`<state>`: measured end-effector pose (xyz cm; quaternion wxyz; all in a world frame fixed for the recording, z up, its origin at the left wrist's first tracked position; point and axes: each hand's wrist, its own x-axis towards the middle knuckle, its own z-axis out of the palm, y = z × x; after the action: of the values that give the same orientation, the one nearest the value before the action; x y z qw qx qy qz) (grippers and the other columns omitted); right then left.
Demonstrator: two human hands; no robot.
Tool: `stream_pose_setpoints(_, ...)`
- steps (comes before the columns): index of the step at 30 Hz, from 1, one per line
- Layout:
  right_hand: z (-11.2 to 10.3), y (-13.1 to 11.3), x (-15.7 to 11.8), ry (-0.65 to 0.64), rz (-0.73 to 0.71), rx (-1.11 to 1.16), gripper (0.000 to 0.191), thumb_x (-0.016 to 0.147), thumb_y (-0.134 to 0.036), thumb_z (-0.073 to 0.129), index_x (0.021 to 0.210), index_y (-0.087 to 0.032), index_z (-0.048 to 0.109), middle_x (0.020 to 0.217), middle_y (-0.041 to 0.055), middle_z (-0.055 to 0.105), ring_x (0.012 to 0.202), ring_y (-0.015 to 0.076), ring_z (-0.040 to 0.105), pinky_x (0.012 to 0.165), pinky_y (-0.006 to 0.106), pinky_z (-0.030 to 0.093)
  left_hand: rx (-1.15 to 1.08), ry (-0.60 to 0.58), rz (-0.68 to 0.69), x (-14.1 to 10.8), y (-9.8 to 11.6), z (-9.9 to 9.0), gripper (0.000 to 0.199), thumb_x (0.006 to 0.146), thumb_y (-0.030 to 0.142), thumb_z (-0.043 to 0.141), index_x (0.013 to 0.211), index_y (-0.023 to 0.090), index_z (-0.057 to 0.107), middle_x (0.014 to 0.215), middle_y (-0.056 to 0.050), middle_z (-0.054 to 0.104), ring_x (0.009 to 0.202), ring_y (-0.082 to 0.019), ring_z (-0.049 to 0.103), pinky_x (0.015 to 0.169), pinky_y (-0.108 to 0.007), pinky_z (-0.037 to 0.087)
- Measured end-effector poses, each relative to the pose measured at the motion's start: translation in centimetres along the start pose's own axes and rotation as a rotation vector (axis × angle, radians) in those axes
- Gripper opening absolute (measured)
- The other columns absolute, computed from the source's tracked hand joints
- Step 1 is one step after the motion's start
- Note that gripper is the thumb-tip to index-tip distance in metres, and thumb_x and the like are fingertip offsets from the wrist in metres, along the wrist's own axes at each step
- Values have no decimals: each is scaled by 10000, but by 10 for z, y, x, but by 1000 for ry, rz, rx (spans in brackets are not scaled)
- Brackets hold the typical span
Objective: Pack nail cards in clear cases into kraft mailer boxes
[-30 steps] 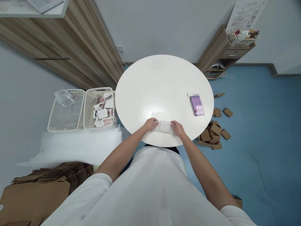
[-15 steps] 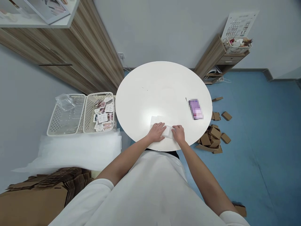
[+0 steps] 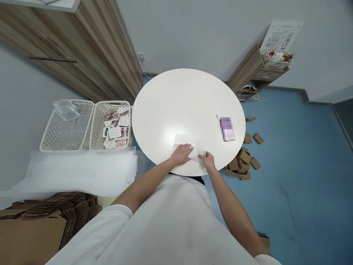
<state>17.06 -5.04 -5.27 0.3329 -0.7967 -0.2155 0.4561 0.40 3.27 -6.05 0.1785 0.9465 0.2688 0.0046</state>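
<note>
Printing on the cards (image 3: pixel 114 132) and the poster (image 3: pixel 281 35) is too small to read. Half a second ago the right hand (image 3: pixel 206 160) rested on the white sheet (image 3: pixel 180 139); now its thumb and fingers pinch the sheet's right edge. The left hand (image 3: pixel 181 154), fingers slightly spread, presses the sheet near the front rim of the white table (image 3: pixel 187 95), above a blue floor (image 3: pixel 275 187)
</note>
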Motion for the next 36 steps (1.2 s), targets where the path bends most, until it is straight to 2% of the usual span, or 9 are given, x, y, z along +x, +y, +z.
stream_pose_setpoints(3,-5,-7,2,-39,-17,45,269,558,-325,628,764,-175,543,729,6,567,667,142,529,622,269,435,-36,9,1,0,-1,0,547,754,375,514,1247,201,354,1341,-102,352,1240,-249,283,971,-374,236)
stream_pose_setpoints(9,7,-24,1,-161,-24,186,199,600,-311,596,699,-200,464,545,-56,468,483,87,450,481,232,416,-122,21,-40,1,1,-2,532,737,340,531,1233,228,376,1328,-87,377,1236,-243,295,983,-376,220)
stream_pose_setpoints(13,23,-35,3,-208,-51,193,160,625,-281,585,716,-192,487,608,-21,529,542,101,523,532,251,476,-153,7,-54,0,2,-8,572,725,333,538,1255,214,357,1330,-88,381,1254,-243,273,1006,-393,181)
stream_pose_setpoints(18,33,-40,4,-246,-31,172,135,659,-226,548,781,-169,544,729,31,600,637,123,590,612,276,510,-128,53,-71,-11,8,-20,696,734,404,499,1333,162,240,1387,-112,289,1311,-275,122,1028,-443,96)
stream_pose_setpoints(23,30,-41,4,-267,-57,109,164,689,-198,512,839,-156,562,768,47,617,647,127,594,648,294,510,-65,-5,-21,-27,14,-16,585,766,333,471,1307,189,300,1338,-98,378,1277,-257,236,1028,-442,112)
stream_pose_setpoints(25,27,-37,2,-244,-134,-5,184,720,-221,487,878,-167,564,812,49,617,674,133,597,682,313,506,-30,-35,-23,-32,14,-13,554,770,296,463,1295,194,320,1350,-94,365,1270,-252,251,1023,-452,118)
stream_pose_setpoints(30,26,-15,-8,-50,-463,-424,343,718,-268,520,1057,-216,536,1046,62,520,776,153,565,755,349,475,13,-81,3,-37,12,-13,513,768,284,458,1266,218,356,1396,-77,290,1301,-245,177,1017,-454,132)
stream_pose_setpoints(33,32,-4,-12,-61,-494,-509,435,714,-265,531,1146,-242,479,1155,76,409,811,163,551,728,344,477,-29,-45,-132,-43,11,-13,546,760,362,480,1269,223,338,1421,-102,217,1305,-277,149,997,-467,169)
stream_pose_setpoints(36,36,-1,-11,-52,-466,-515,444,719,-256,520,1158,-257,460,1152,68,373,814,162,542,728,343,473,-149,32,-548,-51,2,-10,672,737,472,495,1299,202,242,1410,-172,185,1279,-341,181,933,-506,254)
